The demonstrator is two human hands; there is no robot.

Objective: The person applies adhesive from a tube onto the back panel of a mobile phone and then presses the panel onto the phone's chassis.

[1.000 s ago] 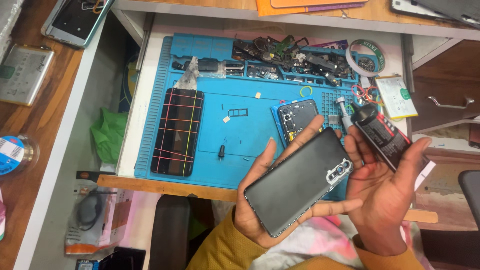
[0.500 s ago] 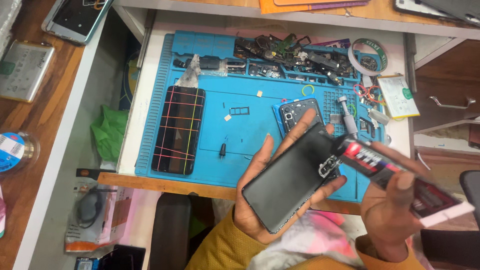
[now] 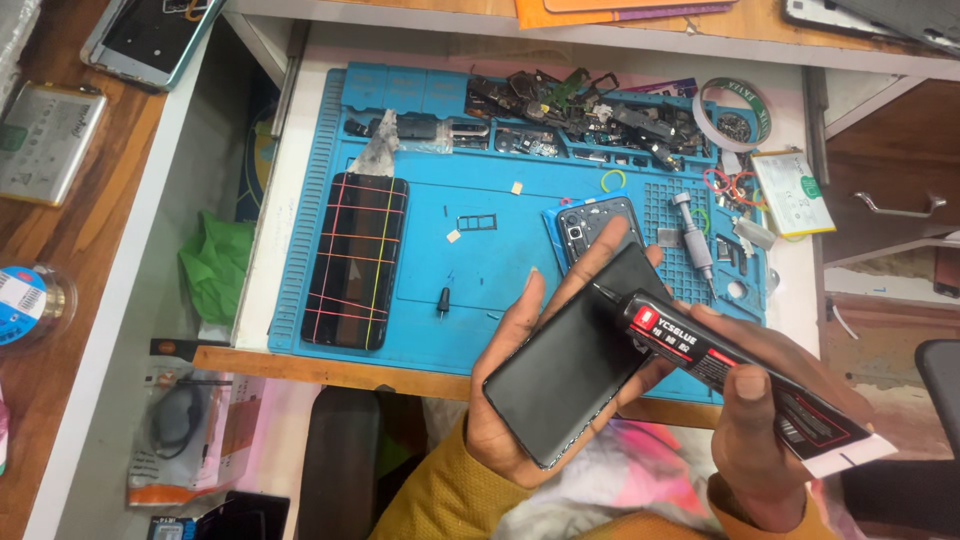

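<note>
My left hand (image 3: 515, 395) cradles a black phone back cover (image 3: 580, 360), tilted, just in front of the blue work mat (image 3: 480, 260). My right hand (image 3: 760, 420) grips a black and red glue tube (image 3: 740, 365), whose thin nozzle tip touches the cover's upper right edge. On the mat's left side lies a phone screen (image 3: 355, 260) bound with coloured rubber bands. Another phone body (image 3: 590, 225) lies on the mat just beyond my left fingertips.
Small phone parts and cables (image 3: 590, 110) fill the mat's top trays, with a tape roll (image 3: 735, 110), a battery (image 3: 790, 195) and a screwdriver (image 3: 692, 235) at the right. A green cloth (image 3: 215, 270) lies left of the drawer. Another phone (image 3: 145, 35) rests on the wooden desk.
The cover turned in my left hand, its camera cutout no longer showing. My right hand swung the glue tube around and brought its nozzle to the cover's edge.
</note>
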